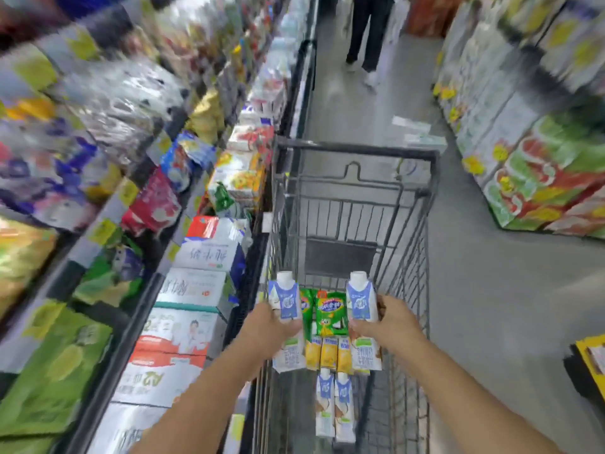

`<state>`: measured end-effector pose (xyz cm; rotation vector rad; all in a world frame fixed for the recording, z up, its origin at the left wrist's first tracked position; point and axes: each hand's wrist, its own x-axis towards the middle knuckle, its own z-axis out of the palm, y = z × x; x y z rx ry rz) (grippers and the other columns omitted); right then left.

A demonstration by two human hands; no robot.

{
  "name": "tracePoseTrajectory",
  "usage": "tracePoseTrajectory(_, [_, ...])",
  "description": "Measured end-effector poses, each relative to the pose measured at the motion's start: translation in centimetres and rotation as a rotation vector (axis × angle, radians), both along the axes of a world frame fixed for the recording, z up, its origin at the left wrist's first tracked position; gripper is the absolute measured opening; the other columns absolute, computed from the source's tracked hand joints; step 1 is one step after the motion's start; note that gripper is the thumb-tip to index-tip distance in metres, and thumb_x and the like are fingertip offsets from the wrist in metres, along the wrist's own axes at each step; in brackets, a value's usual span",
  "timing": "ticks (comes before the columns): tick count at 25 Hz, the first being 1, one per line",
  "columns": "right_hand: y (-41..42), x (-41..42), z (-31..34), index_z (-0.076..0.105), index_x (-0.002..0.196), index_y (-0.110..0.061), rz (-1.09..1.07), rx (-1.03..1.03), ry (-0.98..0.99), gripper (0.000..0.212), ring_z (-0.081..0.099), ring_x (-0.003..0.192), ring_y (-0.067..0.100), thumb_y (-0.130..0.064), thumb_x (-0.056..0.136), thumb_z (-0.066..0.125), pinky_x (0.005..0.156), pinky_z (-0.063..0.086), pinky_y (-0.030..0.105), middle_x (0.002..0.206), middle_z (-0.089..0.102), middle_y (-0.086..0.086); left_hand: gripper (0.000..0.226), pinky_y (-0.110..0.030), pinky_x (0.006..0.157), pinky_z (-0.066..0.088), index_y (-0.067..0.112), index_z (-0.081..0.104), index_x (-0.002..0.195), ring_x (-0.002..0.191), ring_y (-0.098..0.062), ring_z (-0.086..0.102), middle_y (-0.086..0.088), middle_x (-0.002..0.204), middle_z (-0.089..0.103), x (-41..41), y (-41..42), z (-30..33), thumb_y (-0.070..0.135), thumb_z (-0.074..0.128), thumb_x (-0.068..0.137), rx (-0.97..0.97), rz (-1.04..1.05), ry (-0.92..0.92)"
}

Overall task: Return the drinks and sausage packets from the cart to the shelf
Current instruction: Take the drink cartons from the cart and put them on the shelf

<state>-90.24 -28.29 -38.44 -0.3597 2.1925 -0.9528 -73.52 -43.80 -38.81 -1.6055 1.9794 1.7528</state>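
Observation:
My left hand (pixel 266 326) grips a white-and-blue drink carton (pixel 285 301) upright above the left side of the grey wire cart (pixel 357 150). My right hand (pixel 386 322) holds a matching drink carton (pixel 360 298) over the cart's right side. Between the two, down in the cart, lie green sausage packets (pixel 329 311) and a row of small yellow drink cartons (pixel 329 353). Two more white-and-blue cartons (pixel 334 404) lie nearer to me in the basket. The shelf (pixel 196 257) runs along my left, stacked with white milk boxes and snack bags.
A person in dark trousers (pixel 368 31) walks ahead in the aisle beyond the cart. Stacked colourful boxes (pixel 540 178) line the right side of the aisle. A yellow-and-black item (pixel 589 358) stands at the right edge. Grey floor lies to the right of the cart.

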Motion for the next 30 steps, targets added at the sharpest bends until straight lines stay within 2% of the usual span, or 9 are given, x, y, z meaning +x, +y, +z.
tracePoseTrajectory(3, [-2.1,0.7,9.9,0.067,0.088,-0.019,0.081,-0.166,0.077,0.030,0.072,0.080,0.019,-0.017,0.066,0.088,0.072,0.059,0.039,0.088,0.075,0.002,0.030,-0.027,0.060,0.047,0.009,0.061,0.096,0.073,-0.016,0.059,-0.012,0.094,0.069,1.7,-1.5,10.4,0.029,0.076,0.080,-0.173,0.027,0.142])
tracePoseTrajectory(6, [-3.8,2.4,17.3,0.066,0.097,-0.022,0.217,-0.319,0.118,0.033,0.069,0.080,0.015,-0.016,0.071,0.086,0.064,0.055,0.029,0.092,0.073,-0.002,0.025,-0.036,0.068,0.055,0.015,0.064,0.101,0.081,-0.018,0.064,-0.008,0.098,0.072,4.3,-1.3,18.2,0.025,0.075,0.081,-0.246,0.098,0.285])
tracePoseTrajectory(10, [-5.1,6.6,23.4,0.065,0.092,-0.027,0.418,-0.472,0.168,0.033,0.069,0.077,0.015,-0.016,0.069,0.087,0.061,0.055,0.031,0.089,0.073,-0.005,0.021,-0.028,0.067,0.056,0.023,0.059,0.098,0.085,-0.014,0.066,-0.002,0.099,0.070,9.9,1.9,25.2,0.019,0.074,0.084,-0.335,0.271,0.367])
tracePoseTrajectory(13, [-5.9,11.9,26.8,0.065,0.093,-0.026,0.628,-0.577,0.159,0.034,0.068,0.079,0.012,-0.017,0.069,0.087,0.064,0.055,0.031,0.091,0.073,-0.005,0.019,-0.014,0.058,0.055,0.021,0.057,0.092,0.068,0.001,0.065,0.005,0.086,0.068,15.9,5.5,28.7,0.015,0.073,0.085,-0.465,0.426,0.362])
tracePoseTrajectory(16, [-6.3,18.4,29.0,0.065,0.103,-0.023,0.825,-0.656,0.088,0.040,0.068,0.079,0.013,-0.013,0.071,0.086,0.062,0.050,0.029,0.092,0.072,-0.005,0.019,-0.035,0.079,0.059,0.020,0.059,0.094,0.086,-0.015,0.069,-0.004,0.096,0.071,22.6,9.7,31.0,0.022,0.074,0.082,-0.547,0.597,0.284])
tracePoseTrajectory(19, [-5.4,27.2,31.0,0.065,0.097,-0.024,1.045,-0.717,0.033,0.035,0.068,0.076,0.014,-0.015,0.070,0.087,0.062,0.052,0.029,0.090,0.072,-0.004,0.020,-0.033,0.074,0.054,0.019,0.058,0.094,0.086,-0.017,0.066,-0.003,0.099,0.069,31.1,15.3,33.0,0.021,0.074,0.083,-0.613,0.800,0.239])
tracePoseTrajectory(22, [-3.7,37.0,32.9,0.069,0.102,-0.021,1.258,-0.776,-0.017,0.038,0.070,0.080,0.013,-0.024,0.070,0.088,0.065,0.052,0.030,0.095,0.073,-0.006,0.035,-0.039,0.082,0.055,0.015,0.058,0.111,0.095,-0.022,0.068,-0.005,0.106,0.070,39.9,21.8,34.5,0.022,0.076,0.082,-0.637,1.012,0.203])
tracePoseTrajectory(27, [2.1,52.3,35.0,0.069,0.108,-0.016,1.527,-0.810,-0.093,0.046,0.069,0.084,0.013,-0.022,0.067,0.090,0.071,0.054,0.029,0.094,0.074,-0.004,0.023,-0.024,0.066,0.049,0.015,0.057,0.104,0.085,-0.015,0.064,-0.001,0.092,0.066,51.9,32.4,36.5,0.018,0.072,0.086,-0.724,1.304,0.132])
tracePoseTrajectory(30, [6.2,61.1,35.8,0.068,0.107,-0.018,1.660,-0.826,-0.125,0.043,0.070,0.077,0.009,-0.021,0.069,0.089,0.059,0.054,0.021,0.093,0.074,-0.006,0.019,-0.024,0.062,0.046,0.017,0.055,0.094,0.075,-0.013,0.061,-0.002,0.085,0.064,59.0,37.4,36.5,0.018,0.073,0.085,-0.777,1.418,0.069])
